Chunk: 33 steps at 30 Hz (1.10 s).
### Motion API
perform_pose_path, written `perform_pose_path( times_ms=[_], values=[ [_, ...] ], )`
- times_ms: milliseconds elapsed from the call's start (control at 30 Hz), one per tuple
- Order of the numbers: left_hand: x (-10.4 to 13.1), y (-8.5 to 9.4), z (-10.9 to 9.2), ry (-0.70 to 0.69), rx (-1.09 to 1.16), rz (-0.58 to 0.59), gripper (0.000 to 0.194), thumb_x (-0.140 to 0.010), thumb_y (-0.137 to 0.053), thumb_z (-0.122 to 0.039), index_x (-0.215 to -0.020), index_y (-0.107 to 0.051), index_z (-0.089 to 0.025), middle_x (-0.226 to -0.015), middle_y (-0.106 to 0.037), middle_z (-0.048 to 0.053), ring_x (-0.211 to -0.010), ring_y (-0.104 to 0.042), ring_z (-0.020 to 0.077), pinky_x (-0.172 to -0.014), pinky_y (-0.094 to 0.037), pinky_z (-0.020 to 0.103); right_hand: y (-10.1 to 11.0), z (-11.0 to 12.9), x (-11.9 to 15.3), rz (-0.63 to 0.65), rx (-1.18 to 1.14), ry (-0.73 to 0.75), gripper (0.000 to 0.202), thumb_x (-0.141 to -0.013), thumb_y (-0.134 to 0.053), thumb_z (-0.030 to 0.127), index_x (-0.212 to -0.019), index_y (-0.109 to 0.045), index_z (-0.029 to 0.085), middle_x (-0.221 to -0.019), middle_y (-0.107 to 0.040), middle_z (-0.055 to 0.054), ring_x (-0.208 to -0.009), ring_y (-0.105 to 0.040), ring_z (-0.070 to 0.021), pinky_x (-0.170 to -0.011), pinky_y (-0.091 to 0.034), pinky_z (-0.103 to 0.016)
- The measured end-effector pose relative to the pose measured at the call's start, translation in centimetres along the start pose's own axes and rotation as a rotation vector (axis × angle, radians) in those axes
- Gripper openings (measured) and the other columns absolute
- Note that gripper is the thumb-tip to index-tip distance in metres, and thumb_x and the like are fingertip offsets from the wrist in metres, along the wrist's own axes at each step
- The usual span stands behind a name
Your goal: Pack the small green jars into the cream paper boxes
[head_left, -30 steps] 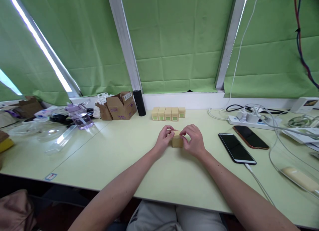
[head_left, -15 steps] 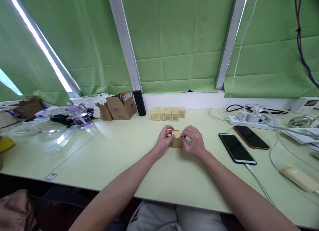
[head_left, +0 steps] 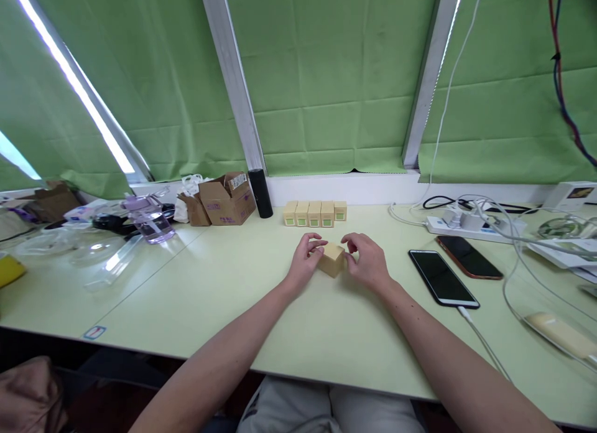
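Note:
A small tan cardboard box point(head_left: 331, 266) rests on the table before me, turned so that one corner points toward me. My left hand point(head_left: 304, 261) grips its left side, thumb at the near left edge and fingers along the back. Just beyond the box's right side is my right hand point(head_left: 367, 259), its thumb and index finger apart and curved toward the box. I see nothing between those fingers. Farther back, a row of similar small boxes point(head_left: 314, 214) with green-marked labels stands near the wall.
Right of my hands lie a white-framed phone point(head_left: 443, 279) on a cable and a dark phone point(head_left: 469, 257). Behind them is a power strip point(head_left: 471, 228) with tangled cords. To the left stand a black cylinder point(head_left: 260, 193), an open carton point(head_left: 228, 203) and a purple bottle point(head_left: 152, 220).
The small box has turned, swinging from a flat face to a corner toward me. My right hand has come off it slightly to the right, while my left hand keeps its place.

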<state>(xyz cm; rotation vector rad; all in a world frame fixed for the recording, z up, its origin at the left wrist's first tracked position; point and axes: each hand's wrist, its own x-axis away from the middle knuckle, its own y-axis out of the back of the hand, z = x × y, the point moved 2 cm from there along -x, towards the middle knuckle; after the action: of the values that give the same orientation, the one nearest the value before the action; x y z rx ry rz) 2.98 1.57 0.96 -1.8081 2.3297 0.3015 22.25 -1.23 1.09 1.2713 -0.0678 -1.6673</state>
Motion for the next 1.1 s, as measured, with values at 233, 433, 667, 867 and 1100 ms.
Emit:
perform_pose_path(
  times_ms=[233,433,667,867,1100],
  values=[
    [-0.5,0.5,0.4,-0.005,-0.014,-0.113,0.026,-0.087,-0.063,-0.025,-0.111,-0.053,-0.024,-0.123,-0.071,0.01,-0.099,-0.064,0.0185,-0.098,-0.047,0.038,0.5,-0.8,0.0,0.081,-0.149,-0.044,0.025,-0.085,-0.06,0.025,-0.109,-0.055,0.026,-0.076,-0.056,0.003,-0.07,-0.055,-0.0176,-0.068,-0.043,-0.03],
    [-0.5,0.3,0.4,-0.012,0.008,-0.07,0.033,-0.081,-0.06,-0.015,-0.112,-0.053,-0.023,-0.122,-0.072,0.01,-0.092,-0.064,0.0164,-0.096,-0.047,0.037,0.1,-0.2,0.1,0.156,0.014,-0.039,0.039,-0.081,-0.057,0.017,-0.119,-0.053,0.026,-0.077,-0.059,0.003,-0.066,-0.055,-0.0174,-0.061,-0.036,-0.029],
    [-0.8,0.5,0.8,-0.004,-0.147,-0.153,0.036,-0.075,-0.058,-0.005,-0.106,-0.056,-0.022,-0.115,-0.075,0.008,-0.078,-0.061,0.0131,-0.078,-0.043,0.03,-0.6,-2.5,-0.1,0.114,0.17,-0.321,0.035,-0.08,-0.06,0.011,-0.111,-0.058,0.027,-0.075,-0.067,0.0,-0.065,-0.059,-0.0202,-0.056,-0.027,-0.029],
    [-0.9,0.7,1.3,-0.018,-0.217,-0.162,0.037,-0.073,-0.057,-0.002,-0.104,-0.059,-0.022,-0.107,-0.077,0.008,-0.1,-0.07,0.0201,-0.081,-0.044,0.03,-1.2,-3.2,0.0,0.298,-0.193,-0.308,0.064,-0.067,-0.064,0.005,-0.126,-0.054,0.027,-0.116,-0.071,-0.006,-0.068,-0.064,-0.0146,-0.058,-0.044,-0.027],
    [-1.0,0.9,1.8,-0.022,-0.235,-0.182,0.036,-0.073,-0.058,-0.003,-0.103,-0.06,-0.023,-0.104,-0.078,0.007,-0.094,-0.07,0.0199,-0.078,-0.045,0.031,-2.3,-2.8,0.1,0.303,-0.407,-0.372,0.052,-0.069,-0.073,0.013,-0.118,-0.059,0.023,-0.117,-0.071,-0.005,-0.07,-0.063,-0.0131,-0.067,-0.055,-0.029]
  ],
)
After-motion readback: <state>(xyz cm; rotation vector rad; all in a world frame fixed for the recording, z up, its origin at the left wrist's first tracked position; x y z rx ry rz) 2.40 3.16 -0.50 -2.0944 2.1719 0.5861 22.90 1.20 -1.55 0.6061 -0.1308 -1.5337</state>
